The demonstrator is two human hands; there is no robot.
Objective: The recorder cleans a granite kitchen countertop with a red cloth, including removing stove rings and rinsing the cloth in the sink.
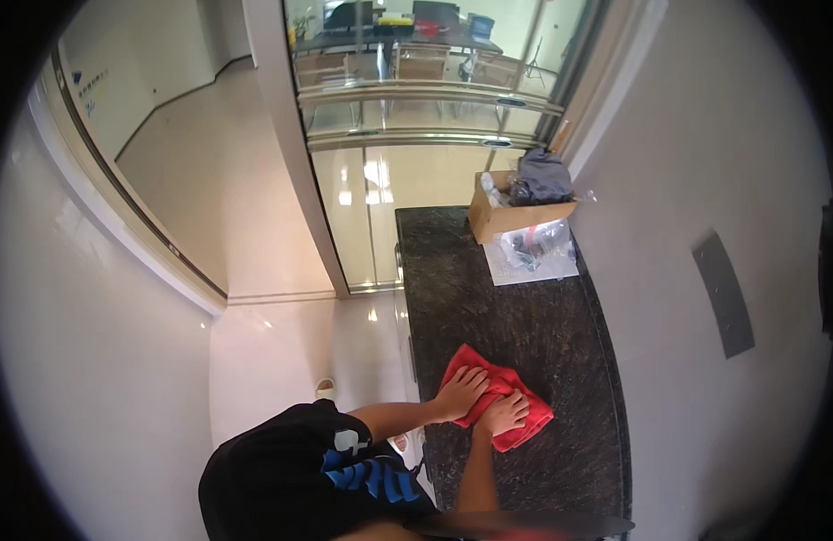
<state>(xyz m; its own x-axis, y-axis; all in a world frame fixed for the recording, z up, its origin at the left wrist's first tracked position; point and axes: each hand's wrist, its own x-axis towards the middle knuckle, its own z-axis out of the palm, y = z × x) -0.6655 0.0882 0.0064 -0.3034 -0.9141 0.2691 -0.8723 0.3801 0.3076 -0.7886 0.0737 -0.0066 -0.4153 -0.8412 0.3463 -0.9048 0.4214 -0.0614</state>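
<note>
A folded red cloth (539,414) lies rumpled on the dark, stone-patterned countertop (497,318). My left hand (462,393) rests palm down on the cloth's left part, fingers spread. Just below and to the right, my right hand (505,412) presses on the middle of the cloth, its fingers apart and slightly bent. Folds bunch up between the two hands. Both palms are hidden against the cloth, which touches the counter beneath them.
At the counter's far end stands an open cardboard box (518,218) holding dark fabric and plastic. Before it lie a clear plastic bag (535,247) and white paper (511,274). Glass sliding doors (362,216) stand beyond, a wall (660,270) at the right.
</note>
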